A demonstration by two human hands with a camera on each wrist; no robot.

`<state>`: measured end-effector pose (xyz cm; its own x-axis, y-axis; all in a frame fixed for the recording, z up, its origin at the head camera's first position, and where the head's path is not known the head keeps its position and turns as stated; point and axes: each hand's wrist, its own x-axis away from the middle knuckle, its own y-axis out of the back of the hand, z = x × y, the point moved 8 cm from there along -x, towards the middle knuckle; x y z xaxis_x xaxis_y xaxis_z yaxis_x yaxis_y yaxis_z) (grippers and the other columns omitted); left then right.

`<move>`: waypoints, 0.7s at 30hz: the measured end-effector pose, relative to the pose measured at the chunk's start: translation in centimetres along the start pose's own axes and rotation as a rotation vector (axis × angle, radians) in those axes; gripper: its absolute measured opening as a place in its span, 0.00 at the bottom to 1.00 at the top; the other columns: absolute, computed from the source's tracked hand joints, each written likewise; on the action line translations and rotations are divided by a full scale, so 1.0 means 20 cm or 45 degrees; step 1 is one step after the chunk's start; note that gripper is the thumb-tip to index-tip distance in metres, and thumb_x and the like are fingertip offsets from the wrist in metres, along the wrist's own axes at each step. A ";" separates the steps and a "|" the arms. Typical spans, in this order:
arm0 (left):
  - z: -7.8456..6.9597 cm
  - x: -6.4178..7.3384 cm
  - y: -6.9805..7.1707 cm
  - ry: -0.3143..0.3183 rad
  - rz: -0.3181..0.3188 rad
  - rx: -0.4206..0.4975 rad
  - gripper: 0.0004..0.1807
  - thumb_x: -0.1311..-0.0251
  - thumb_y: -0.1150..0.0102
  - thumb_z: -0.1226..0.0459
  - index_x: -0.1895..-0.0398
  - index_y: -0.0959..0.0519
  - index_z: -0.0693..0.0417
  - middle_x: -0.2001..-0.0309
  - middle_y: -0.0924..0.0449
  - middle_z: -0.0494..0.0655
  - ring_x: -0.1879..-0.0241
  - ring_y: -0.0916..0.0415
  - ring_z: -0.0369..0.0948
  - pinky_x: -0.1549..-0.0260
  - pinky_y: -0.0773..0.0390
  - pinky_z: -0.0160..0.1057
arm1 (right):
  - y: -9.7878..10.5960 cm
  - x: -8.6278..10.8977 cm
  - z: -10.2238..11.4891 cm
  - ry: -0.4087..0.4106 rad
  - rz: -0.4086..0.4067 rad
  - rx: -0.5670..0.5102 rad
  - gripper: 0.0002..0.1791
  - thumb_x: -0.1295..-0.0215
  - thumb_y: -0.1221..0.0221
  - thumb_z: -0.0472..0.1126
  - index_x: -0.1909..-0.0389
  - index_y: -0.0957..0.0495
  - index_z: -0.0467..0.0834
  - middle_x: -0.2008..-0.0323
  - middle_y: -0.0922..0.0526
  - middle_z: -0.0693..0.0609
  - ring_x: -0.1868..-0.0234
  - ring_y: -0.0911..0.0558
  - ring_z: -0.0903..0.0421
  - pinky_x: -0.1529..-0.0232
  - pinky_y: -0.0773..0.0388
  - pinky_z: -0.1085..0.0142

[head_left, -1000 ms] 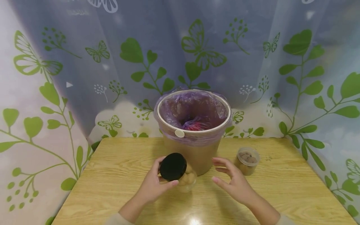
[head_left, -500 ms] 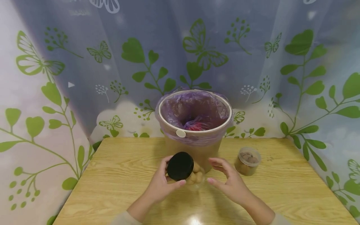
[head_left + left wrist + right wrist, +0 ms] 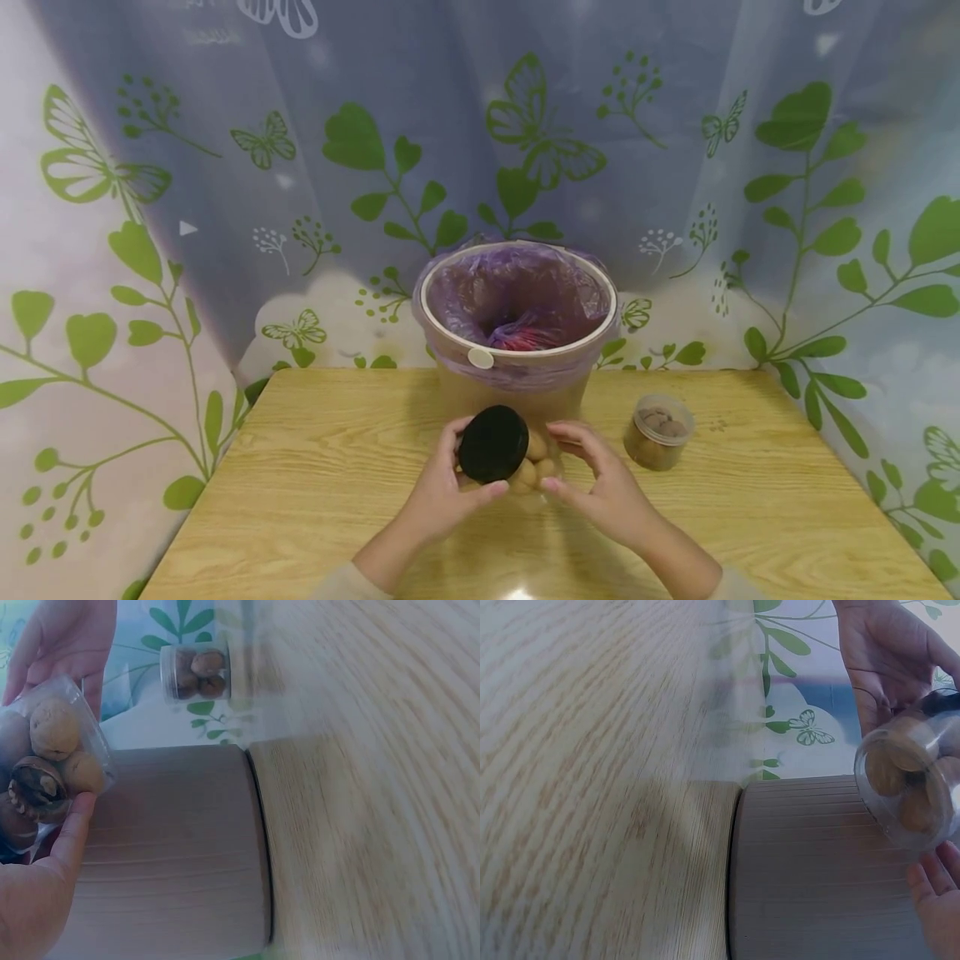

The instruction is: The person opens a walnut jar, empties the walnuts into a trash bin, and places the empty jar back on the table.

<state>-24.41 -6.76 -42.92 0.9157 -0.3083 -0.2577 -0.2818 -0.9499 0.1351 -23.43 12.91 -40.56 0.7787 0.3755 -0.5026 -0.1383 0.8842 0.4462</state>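
In the head view my left hand (image 3: pixel 444 492) grips a clear plastic jar (image 3: pixel 94 727) near its black lid (image 3: pixel 493 443), tilting it so the lid points up and left. Whole walnuts (image 3: pixel 534 473) show through the wall; the left wrist view also shows a cracked walnut shell (image 3: pixel 37 787) with its inside exposed. My right hand (image 3: pixel 611 492) is at the jar's base, fingers loosely bent and thumb apart. Whether its fingertips touch the jar is hard to tell; the right wrist view puts the fingers (image 3: pixel 934 877) just beside the base.
Right behind the hands stands a brown bucket (image 3: pixel 517 400) lined with a purple plastic bag (image 3: pixel 480 292); something red shows inside. A lidless jar of walnuts (image 3: pixel 660 433) stands to its right on the wooden table (image 3: pixel 315 467). A patterned curtain (image 3: pixel 450 100) hangs behind.
My left hand has carried the jar to the right. My right hand has moved slightly left, closing the gap to the jar's base.
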 end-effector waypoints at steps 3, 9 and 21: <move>-0.01 -0.01 -0.01 -0.007 0.012 0.015 0.45 0.46 0.26 0.63 0.29 0.43 0.54 0.40 0.30 0.56 0.44 0.28 0.48 0.51 0.19 0.40 | 0.00 0.00 0.01 0.013 -0.001 -0.007 0.34 0.41 0.30 0.33 0.33 0.31 0.43 0.36 0.28 0.48 0.38 0.25 0.50 0.37 0.27 0.53; -0.02 -0.02 -0.03 -0.020 0.025 0.057 0.44 0.45 0.27 0.62 0.29 0.43 0.54 0.36 0.32 0.55 0.41 0.28 0.48 0.50 0.20 0.39 | 0.00 -0.01 0.00 0.031 -0.009 -0.039 0.34 0.40 0.31 0.31 0.33 0.31 0.46 0.37 0.27 0.49 0.38 0.26 0.54 0.36 0.28 0.58; -0.01 -0.03 -0.03 -0.008 -0.006 0.099 0.44 0.43 0.27 0.58 0.29 0.44 0.55 0.37 0.33 0.59 0.43 0.27 0.49 0.51 0.19 0.42 | -0.03 -0.02 -0.03 -0.001 0.051 -0.112 0.41 0.42 0.29 0.34 0.29 0.36 0.47 0.31 0.34 0.48 0.31 0.33 0.56 0.31 0.40 0.71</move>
<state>-24.79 -6.04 -42.54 0.9152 -0.3040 -0.2644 -0.2993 -0.9523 0.0590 -23.91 12.35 -41.06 0.7721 0.4107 -0.4850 -0.2224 0.8895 0.3992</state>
